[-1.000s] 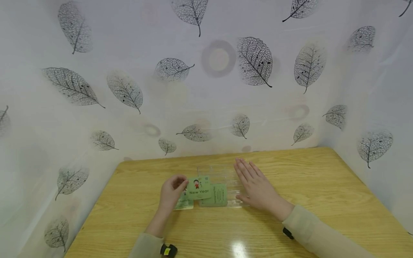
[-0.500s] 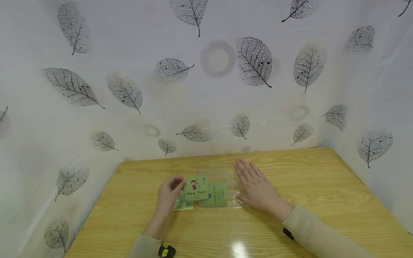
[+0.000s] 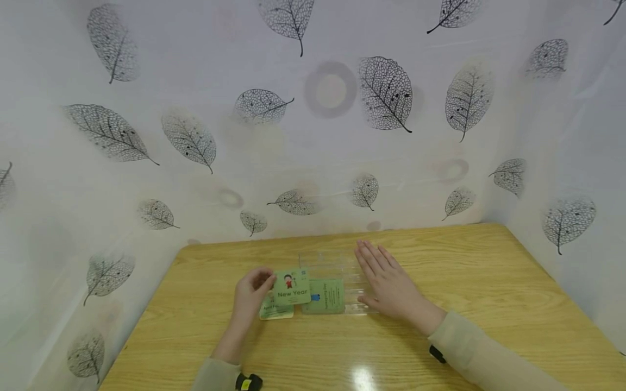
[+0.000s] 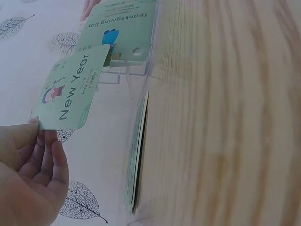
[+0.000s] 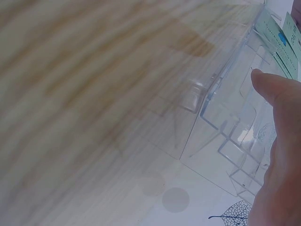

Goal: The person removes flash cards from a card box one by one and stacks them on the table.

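Observation:
My left hand (image 3: pixel 250 293) pinches a green "New Year" card (image 3: pixel 292 288) by its left edge, thumb on its face, as the left wrist view shows. Behind its lower right part, a green "Thanksgiving Day" card (image 3: pixel 329 295) sits sideways in the left part of a clear plastic holder (image 3: pixel 355 309). A small stack of green cards (image 3: pixel 277 310) lies on the table left of the holder, partly covered by the held card. With fingers straight, my right hand (image 3: pixel 393 285) rests on the right side of the holder, its thumb near the front in the right wrist view.
The wooden table (image 3: pixel 464 271) backs onto a white curtain (image 3: pixel 327 152) printed with dark leaves. Black wrist-worn devices show at the left sleeve (image 3: pixel 217 374) and the right sleeve (image 3: pixel 484 350).
My left hand has moved left and slightly down with the New Year card, showing more of the Thanksgiving Day card. The right hand and the holder have stayed in place.

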A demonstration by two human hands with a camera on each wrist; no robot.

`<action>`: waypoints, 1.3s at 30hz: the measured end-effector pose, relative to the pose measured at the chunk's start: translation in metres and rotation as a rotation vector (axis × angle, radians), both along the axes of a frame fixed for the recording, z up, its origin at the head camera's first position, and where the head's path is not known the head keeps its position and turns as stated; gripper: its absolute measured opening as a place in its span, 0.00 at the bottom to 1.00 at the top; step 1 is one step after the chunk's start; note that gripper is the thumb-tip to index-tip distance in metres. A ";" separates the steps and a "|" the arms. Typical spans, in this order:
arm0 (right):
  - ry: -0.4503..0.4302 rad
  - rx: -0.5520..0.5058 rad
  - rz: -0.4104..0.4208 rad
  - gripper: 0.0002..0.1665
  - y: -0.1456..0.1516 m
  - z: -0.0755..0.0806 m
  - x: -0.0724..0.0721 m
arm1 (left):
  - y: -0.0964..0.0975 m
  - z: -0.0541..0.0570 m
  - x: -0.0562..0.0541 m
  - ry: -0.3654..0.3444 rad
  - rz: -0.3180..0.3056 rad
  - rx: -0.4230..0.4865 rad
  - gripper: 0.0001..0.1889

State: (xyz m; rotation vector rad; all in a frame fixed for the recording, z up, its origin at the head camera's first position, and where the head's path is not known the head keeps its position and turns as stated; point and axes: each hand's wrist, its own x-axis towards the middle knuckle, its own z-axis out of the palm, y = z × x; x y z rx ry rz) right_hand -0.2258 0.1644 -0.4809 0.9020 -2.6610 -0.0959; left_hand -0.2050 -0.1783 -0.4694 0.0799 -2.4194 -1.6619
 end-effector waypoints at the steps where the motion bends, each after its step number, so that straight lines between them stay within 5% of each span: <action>1: 0.002 0.001 0.001 0.67 0.000 0.000 0.000 | -0.001 0.000 0.000 0.000 0.002 0.002 0.08; 39: 0.005 0.000 0.002 0.67 0.002 -0.003 -0.001 | -0.024 -0.004 0.002 -0.012 0.047 -0.018 0.07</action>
